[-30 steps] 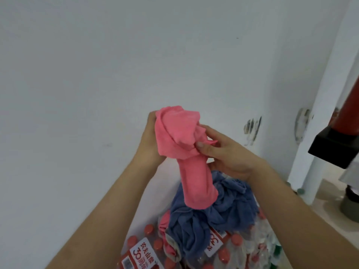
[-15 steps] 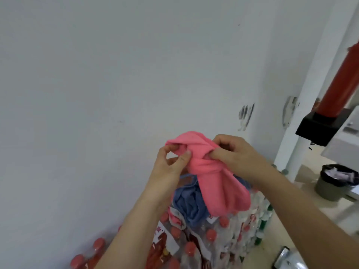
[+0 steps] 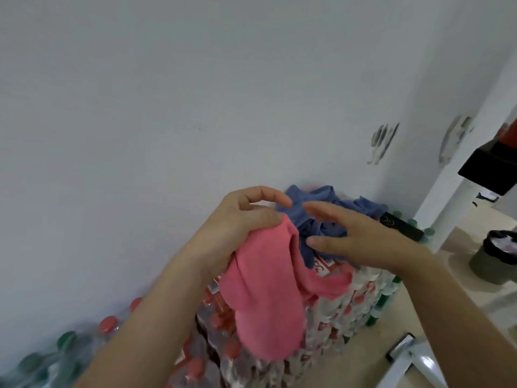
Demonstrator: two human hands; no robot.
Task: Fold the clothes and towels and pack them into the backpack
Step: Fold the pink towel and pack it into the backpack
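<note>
A pink towel point(image 3: 268, 298) hangs in a loose bunch from my left hand point(image 3: 240, 219), whose thumb and lower fingers grip its top edge while the index finger curls free above. My right hand point(image 3: 361, 239) hovers just to the right with its fingers straight and spread, holding nothing. Behind both hands a crumpled blue cloth point(image 3: 324, 217) lies on top of a stack of shrink-wrapped water bottles point(image 3: 344, 312). No backpack is in view.
A white wall fills the upper view. More bottle packs point(image 3: 109, 329) lie low at the left. A black box point(image 3: 402, 226) sits on the stack's far right. A dark bin point(image 3: 498, 259) stands on the floor at right, a white metal frame point(image 3: 411, 362) at lower right.
My right hand has let go of the pink towel and opened. The towel has dropped lower and now hangs from my left hand alone. The view has tilted down and right.
</note>
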